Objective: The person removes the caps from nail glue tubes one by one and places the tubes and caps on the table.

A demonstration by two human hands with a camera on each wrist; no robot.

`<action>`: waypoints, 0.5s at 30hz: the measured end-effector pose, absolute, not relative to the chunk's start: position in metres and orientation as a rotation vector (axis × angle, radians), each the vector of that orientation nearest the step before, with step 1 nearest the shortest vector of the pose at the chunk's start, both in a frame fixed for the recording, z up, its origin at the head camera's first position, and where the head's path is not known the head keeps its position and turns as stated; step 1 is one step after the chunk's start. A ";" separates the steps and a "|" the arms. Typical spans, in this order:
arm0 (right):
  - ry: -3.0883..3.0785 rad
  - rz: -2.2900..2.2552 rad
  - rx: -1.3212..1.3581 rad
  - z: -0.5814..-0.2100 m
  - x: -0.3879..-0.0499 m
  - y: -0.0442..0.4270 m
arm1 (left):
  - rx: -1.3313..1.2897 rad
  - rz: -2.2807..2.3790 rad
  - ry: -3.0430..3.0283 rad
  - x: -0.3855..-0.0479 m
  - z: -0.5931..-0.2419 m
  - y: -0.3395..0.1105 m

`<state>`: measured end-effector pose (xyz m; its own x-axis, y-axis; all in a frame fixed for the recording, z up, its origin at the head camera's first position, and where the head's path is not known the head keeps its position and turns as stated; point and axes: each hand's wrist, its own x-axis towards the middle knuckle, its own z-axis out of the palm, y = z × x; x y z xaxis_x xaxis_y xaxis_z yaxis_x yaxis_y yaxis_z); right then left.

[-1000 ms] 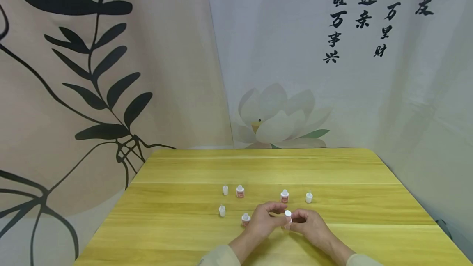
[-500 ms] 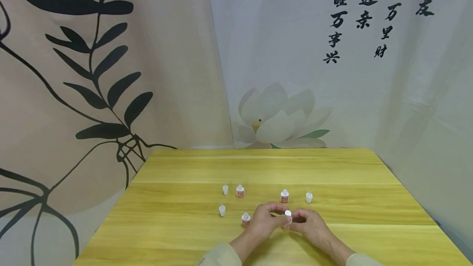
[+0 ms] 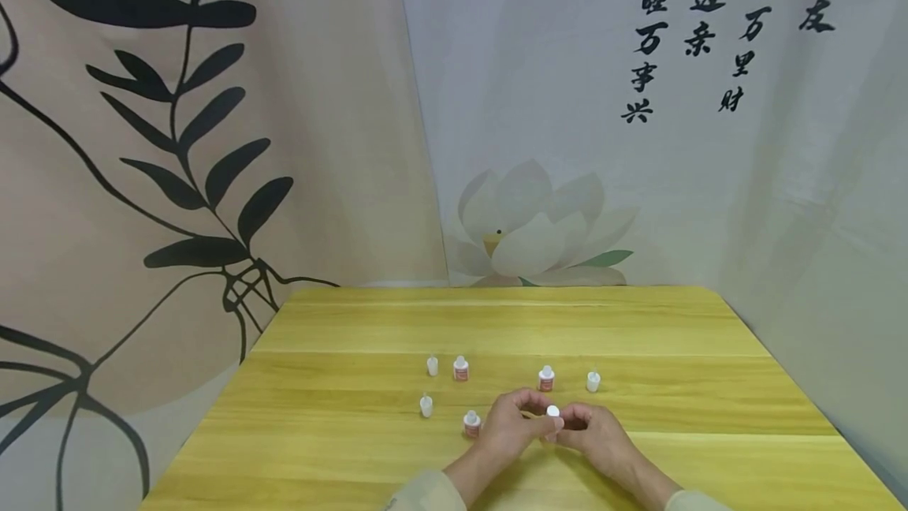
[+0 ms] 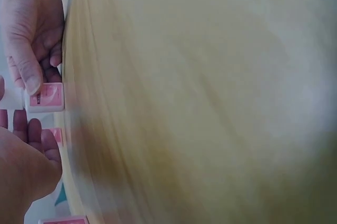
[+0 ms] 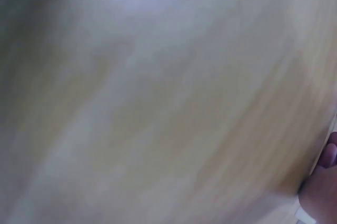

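A small white bottle with a pink label (image 4: 48, 98) is held upright between the two hands near the table's front. My left hand (image 3: 505, 426) pinches its white cap (image 3: 552, 412), the thumb lying across the front. Lower down, my right hand (image 3: 597, 436) grips the bottle's body between thumb and fingers. In the left wrist view the right thumb presses on the label. Only part of a hand (image 5: 321, 195) shows at the right wrist view's edge. Just left of the left hand stands another bottle (image 3: 471, 423) with a reddish label.
Two more bottles (image 3: 461, 369) (image 3: 545, 378) stand farther back on the wooden table (image 3: 319, 416). Small white caps lie apart: two at left (image 3: 433, 366) (image 3: 426, 405) and one at right (image 3: 593, 381). A printed cloth (image 3: 340, 140) hangs behind the table.
My left thumb has slid slightly to the right across the front of the cap. The right hand, the other bottles and the loose caps stay in place.
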<state>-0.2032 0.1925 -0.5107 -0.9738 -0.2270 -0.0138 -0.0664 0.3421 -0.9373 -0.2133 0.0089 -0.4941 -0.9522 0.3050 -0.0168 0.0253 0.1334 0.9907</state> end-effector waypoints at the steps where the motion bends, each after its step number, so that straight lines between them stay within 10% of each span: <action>1: 2.457 -1.703 -0.264 -0.510 -0.203 0.193 | 0.324 1.908 2.198 -0.213 -0.494 0.009; 15: 2.470 -1.698 -0.272 -0.510 -0.203 0.192 | 0.406 1.914 2.207 -0.213 -0.494 0.005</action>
